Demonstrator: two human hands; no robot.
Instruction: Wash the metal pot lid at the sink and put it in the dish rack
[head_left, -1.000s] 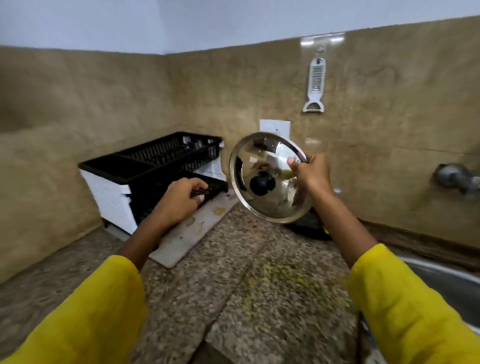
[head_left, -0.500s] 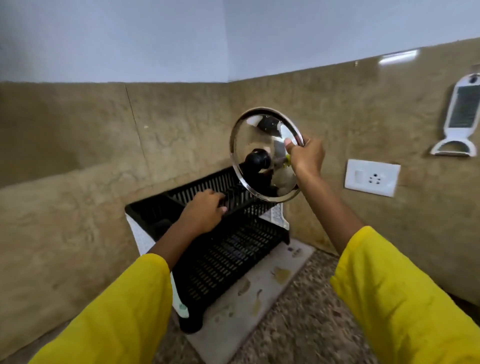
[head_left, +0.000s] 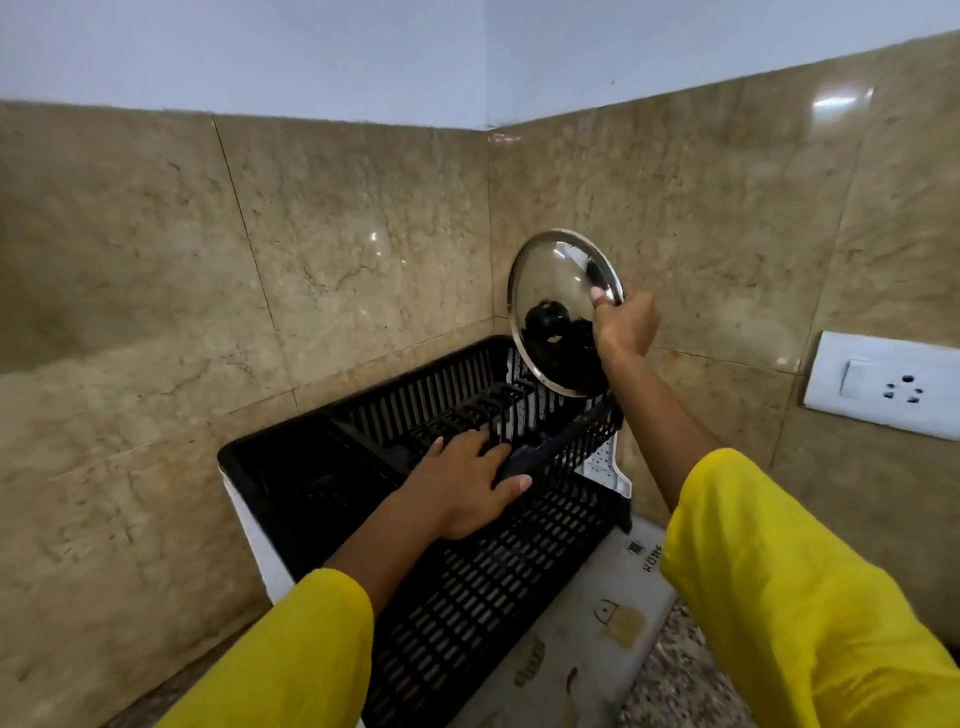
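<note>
Beige marble tiles meet in a corner behind the black dish rack (head_left: 467, 519), which stands on a printed mat (head_left: 587, 639) on the speckled surface (head_left: 670, 691). Half a second ago the metal pot lid (head_left: 563, 296) was held higher and over the rack's middle; now the right hand (head_left: 623, 325), fingers closed on its rim, has brought it down on edge over the rack's far right end, knob (head_left: 545, 322) facing the camera. The left hand (head_left: 467, 483) has shifted onto the near rail, fingers curled over it, seemingly steadying the rack. Placing looks close, washing apparently done. The lid's lower edge overlaps the rack's far end, so whether it already touches cannot be told. The sink is out of frame; a wall socket (head_left: 883, 387) is cut off at the right.
</note>
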